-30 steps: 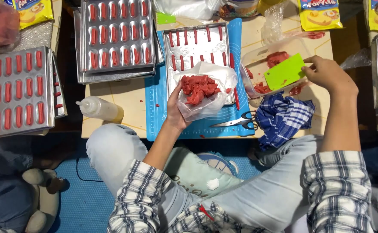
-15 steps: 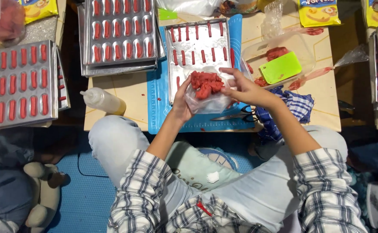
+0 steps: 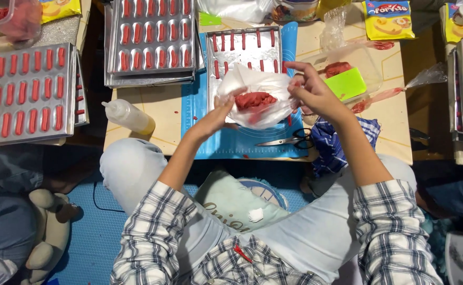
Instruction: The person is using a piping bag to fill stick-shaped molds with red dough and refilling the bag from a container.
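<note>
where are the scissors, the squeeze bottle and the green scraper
scissors (image 3: 289,140), head view, on the blades near the pivot
squeeze bottle (image 3: 128,116), head view, middle of its body
green scraper (image 3: 346,84), head view, centre of its flat face

We have one view only, from a camera worn on the head, so no second view overlaps with it. We look almost straight down over our own lap and checked sleeves onto a low table (image 3: 379,137) in front of us, whose far edge runs along the top of the picture. The camera sits close: our two forearms reach up the middle, and the left hand (image 3: 218,113) and right hand (image 3: 316,95) meet near the centre. At both sides the view takes in trays (image 3: 28,92) beyond the table and blue floor below.
</note>
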